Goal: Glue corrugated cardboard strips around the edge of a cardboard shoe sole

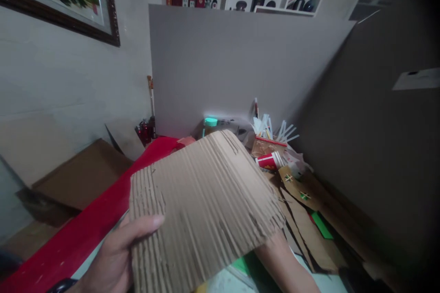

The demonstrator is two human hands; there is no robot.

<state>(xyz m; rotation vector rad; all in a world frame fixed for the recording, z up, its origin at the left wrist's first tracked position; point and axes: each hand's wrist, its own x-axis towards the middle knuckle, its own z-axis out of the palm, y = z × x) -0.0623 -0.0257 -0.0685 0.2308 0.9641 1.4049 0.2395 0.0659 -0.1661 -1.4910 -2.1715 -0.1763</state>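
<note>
A ribbed cardboard sheet (206, 210) is held tilted in front of me; my left hand (112, 249) pinches its left edge, thumb on the near face. My right wrist (277, 252) passes behind the lower right edge, the hand hidden, so I cannot tell its grip. To the right lie a red-and-white cup (268, 161) and cardboard strips (325, 252).

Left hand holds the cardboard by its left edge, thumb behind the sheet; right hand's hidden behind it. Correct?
Not quite: the thumb lies on the face towards the camera, as the head view shows. The left hand does hold the cardboard by its left edge, with the right hand hidden behind it.
</note>
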